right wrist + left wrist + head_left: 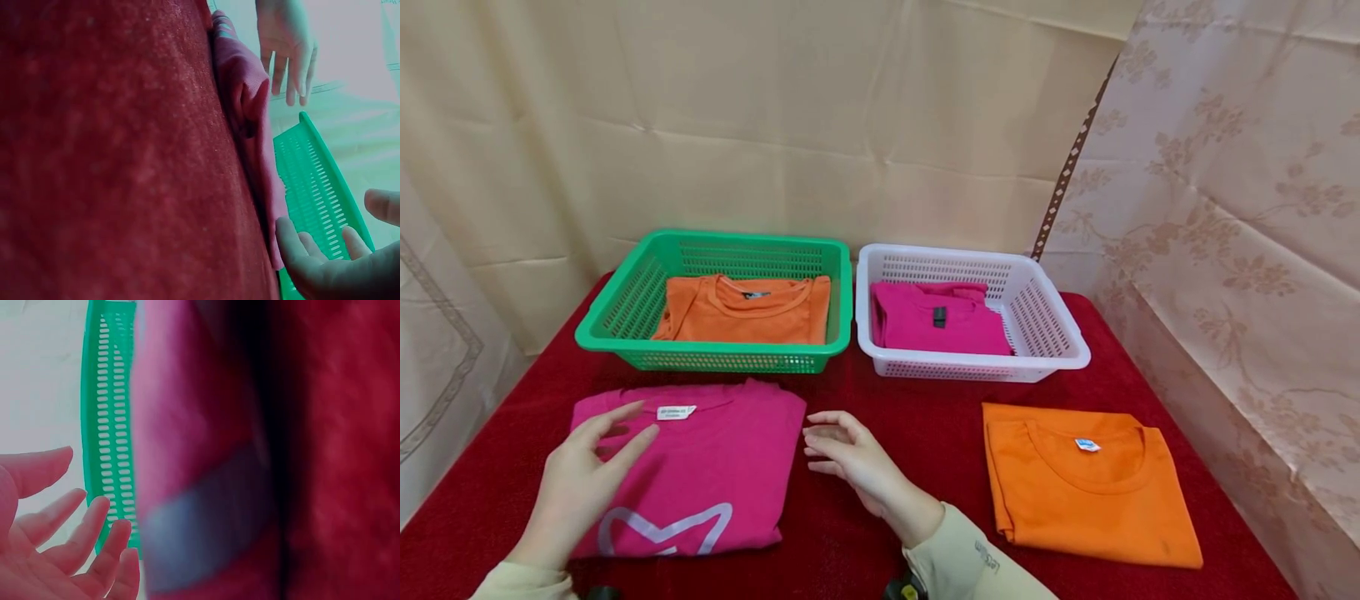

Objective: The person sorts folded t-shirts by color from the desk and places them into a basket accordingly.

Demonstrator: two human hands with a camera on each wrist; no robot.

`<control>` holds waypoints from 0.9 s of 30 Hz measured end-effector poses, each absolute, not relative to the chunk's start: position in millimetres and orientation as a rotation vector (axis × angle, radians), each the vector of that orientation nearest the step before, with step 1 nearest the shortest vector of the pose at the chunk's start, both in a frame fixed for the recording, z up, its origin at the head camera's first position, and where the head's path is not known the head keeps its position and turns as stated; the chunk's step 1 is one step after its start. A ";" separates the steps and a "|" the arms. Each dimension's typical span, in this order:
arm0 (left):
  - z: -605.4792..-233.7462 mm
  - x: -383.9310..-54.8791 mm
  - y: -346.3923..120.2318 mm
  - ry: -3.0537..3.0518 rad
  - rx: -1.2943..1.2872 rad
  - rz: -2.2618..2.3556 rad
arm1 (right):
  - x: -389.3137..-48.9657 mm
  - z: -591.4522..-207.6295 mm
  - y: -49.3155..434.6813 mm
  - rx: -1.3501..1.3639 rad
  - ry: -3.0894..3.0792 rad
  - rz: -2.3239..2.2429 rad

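A folded pink T-shirt (715, 450) with a white collar label and a pale star outline lies at the front left of the table. Above its left side my left hand (580, 475) hovers, fingers loosely bent and holding nothing. My right hand (857, 458) is just beyond the shirt's right edge, its fingers relaxed and pointing toward it, also holding nothing. In the right wrist view the right hand's fingertips (287, 231) appear close to the shirt's edge; whether they touch it I cannot tell. To the right lies a folded orange T-shirt (1097, 492), apart from both hands.
Behind the pink shirt stands a green basket (715, 343) holding a folded orange shirt (752, 312). Beside it, a white basket (970, 363) contains a folded pink shirt (932, 321). Red cloth (887, 400) covers the table, and curtains (820, 117) hang behind.
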State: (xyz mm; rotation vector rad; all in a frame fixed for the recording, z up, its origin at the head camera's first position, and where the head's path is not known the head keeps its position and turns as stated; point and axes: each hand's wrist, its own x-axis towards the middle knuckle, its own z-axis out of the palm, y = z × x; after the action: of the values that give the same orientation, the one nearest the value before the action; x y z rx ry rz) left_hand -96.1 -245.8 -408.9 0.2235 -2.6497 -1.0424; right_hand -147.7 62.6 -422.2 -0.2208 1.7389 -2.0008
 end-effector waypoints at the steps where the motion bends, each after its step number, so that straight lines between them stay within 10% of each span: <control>1: -409.6 -96.1 -247.5 -2.651 0.232 -1.038 | -147.9 -422.2 62.2 -0.210 1.737 -1.998; 27: -421.5 -109.7 -295.5 -3.097 0.287 -0.984 | -152.2 -433.9 46.4 -0.140 1.502 -1.902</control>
State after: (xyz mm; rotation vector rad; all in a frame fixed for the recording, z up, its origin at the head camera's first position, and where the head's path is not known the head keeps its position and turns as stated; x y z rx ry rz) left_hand -109.7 -295.5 -421.5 0.2865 -3.0974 -0.9839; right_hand -152.2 46.4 -433.9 -0.1397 1.5017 -1.9016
